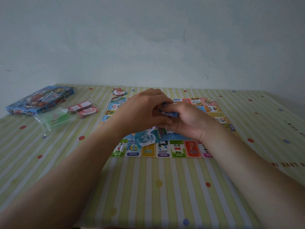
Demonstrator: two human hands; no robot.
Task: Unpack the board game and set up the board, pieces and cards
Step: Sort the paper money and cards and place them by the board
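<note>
The colourful game board lies flat in the middle of the table. Above its centre, my left hand and my right hand meet, both gripping a small blue stack of cards or notes. Below the hands, a teal "100" play-money note lies on the board beside a few more coloured notes, partly hidden by my hands. Two red card packs sit left of the board. The blue game box lies at the far left.
A clear plastic bag with green pieces lies between the box and the board. A small red-and-white pile of cards sits beyond the board's far left corner. A striped, dotted tablecloth covers the table against a pale wall.
</note>
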